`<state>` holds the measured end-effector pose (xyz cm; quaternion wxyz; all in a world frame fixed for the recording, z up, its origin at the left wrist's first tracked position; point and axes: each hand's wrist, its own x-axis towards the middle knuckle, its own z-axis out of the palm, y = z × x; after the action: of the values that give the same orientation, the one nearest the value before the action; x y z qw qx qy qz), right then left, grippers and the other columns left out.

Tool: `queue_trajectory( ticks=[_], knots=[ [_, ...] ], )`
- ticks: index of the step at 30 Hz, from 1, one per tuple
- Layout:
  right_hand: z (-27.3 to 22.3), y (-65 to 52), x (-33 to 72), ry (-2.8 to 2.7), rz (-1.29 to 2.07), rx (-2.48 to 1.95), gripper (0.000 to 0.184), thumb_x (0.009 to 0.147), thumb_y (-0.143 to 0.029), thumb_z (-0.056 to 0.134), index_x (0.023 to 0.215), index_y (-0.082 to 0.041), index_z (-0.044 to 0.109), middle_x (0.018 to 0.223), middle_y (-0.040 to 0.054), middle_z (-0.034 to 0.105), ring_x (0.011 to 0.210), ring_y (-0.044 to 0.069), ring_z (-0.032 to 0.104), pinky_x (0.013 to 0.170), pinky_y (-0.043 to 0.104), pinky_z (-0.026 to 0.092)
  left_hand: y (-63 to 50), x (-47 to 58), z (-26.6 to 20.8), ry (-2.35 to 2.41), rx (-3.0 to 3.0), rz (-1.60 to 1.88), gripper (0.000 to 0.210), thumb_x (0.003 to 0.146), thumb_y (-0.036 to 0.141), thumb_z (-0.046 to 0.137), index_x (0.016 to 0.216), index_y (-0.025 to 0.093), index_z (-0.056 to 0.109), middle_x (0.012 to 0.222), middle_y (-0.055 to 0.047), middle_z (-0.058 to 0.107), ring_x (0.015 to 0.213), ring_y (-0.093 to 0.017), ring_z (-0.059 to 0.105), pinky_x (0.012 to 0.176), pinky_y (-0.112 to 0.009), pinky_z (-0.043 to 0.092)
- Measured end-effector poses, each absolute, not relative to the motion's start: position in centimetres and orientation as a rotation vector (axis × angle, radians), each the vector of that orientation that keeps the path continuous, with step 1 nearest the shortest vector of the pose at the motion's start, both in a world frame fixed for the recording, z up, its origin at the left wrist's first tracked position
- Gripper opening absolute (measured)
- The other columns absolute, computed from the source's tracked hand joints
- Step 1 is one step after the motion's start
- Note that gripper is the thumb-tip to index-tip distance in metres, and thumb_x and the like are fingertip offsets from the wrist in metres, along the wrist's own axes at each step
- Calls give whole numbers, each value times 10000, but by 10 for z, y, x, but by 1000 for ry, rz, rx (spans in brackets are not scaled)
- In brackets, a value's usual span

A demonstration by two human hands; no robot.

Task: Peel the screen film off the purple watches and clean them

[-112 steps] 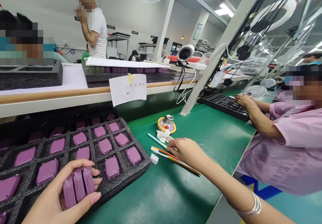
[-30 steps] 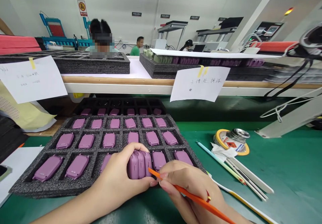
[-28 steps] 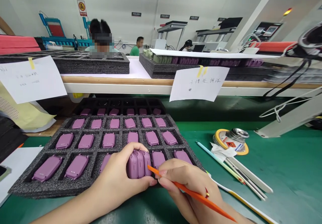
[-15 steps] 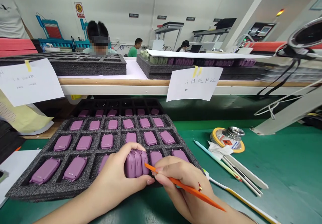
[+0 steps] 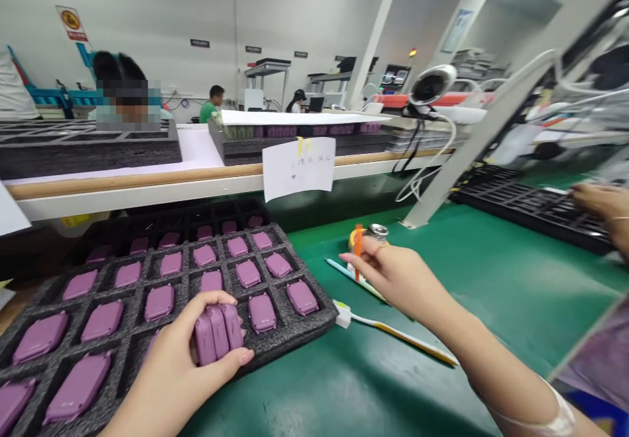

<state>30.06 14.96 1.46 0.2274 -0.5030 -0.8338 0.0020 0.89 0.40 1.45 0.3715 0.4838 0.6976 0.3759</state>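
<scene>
The left hand (image 5: 174, 355) is clamped around three purple cases (image 5: 217, 333) stacked side by side, its palm hiding their left side and its forearm cut off by the bottom of the view; it holds them over the right part of a black foam tray (image 5: 322, 319), covering some of the compartments. The right hand (image 5: 400, 270) has its thumb and fingers together on an orange stick (image 5: 358, 253) standing nearly upright, though just where they press on it is hard to make out. Behind that hand, a yellow roll of tape (image 5: 352, 237) is mostly hidden, a metal-topped container (image 5: 378, 230) shows only in part, and a pale blue pen (image 5: 339, 268) passes partly from sight. The tray runs off the left edge of view, its far rows dim beneath a shelf (image 5: 211, 188); writing on the hanging paper note (image 5: 299, 173) is blurred. At far right, a co-worker's hand (image 5: 597, 198) is smeared and cut off. Beside the tray's right corner sit a white block (image 5: 343, 316) and a white-and-yellow stick (image 5: 413, 340); between these and the slanting white post (image 5: 437, 191), the green tabletop (image 5: 511, 280) gives the right arm sideways room.
</scene>
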Motion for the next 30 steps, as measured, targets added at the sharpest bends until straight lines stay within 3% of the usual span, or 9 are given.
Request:
queue_trajectory(
  ticks=[2,5,9,12,17,23,30],
  knots=[
    [-2,159,314,-2398,20,-1515,316,934,-304,656,658,-219,529,523,-19,607,505,187,617,500,283,417,5,8,12,1819,1258,970,501,647,482,765,1090,305,612,976,-5,755,953,-305,725,891,-433,569],
    [-19,164,324,-2503,47,-1643,305,931,-306,684,673,-178,585,584,-28,620,556,147,620,546,259,469,5,7,9,1839,1279,995,548,629,553,778,1094,307,621,973,-10,762,939,-312,732,875,-428,584],
    [-27,174,332,-2457,-5,-1762,210,1012,-330,582,1034,-142,672,952,40,709,822,162,688,770,352,581,5,6,6,1850,1275,1039,610,617,624,778,1117,312,622,1005,-21,768,972,-327,734,934,-452,577],
    [-32,184,334,-2434,-13,-1753,232,1005,-294,597,1192,-165,641,1224,87,662,1018,207,678,882,414,582,5,6,5,1847,1264,1048,654,605,656,777,1137,313,614,1034,-27,771,1017,-343,726,1000,-487,546],
    [-44,191,332,-2452,18,-1708,185,992,-294,621,1098,-150,668,1114,66,693,951,189,691,836,385,595,6,0,-3,1839,1288,1035,688,627,666,766,1189,311,592,1127,-55,761,1091,-358,702,1070,-538,494],
    [-20,211,351,-2230,-131,-1700,203,1000,-306,606,1127,-157,659,1141,72,687,992,199,682,882,409,580,13,-22,-25,1842,1481,984,667,666,646,771,1217,303,618,1154,-60,765,1017,-331,750,913,-443,620],
    [3,253,376,-2142,-156,-1818,213,990,-323,621,1107,-150,662,1096,64,691,935,188,686,829,381,591,16,-30,-31,1856,1509,911,677,677,668,753,1246,334,602,1168,-35,768,1056,-311,741,957,-434,601]
  ],
)
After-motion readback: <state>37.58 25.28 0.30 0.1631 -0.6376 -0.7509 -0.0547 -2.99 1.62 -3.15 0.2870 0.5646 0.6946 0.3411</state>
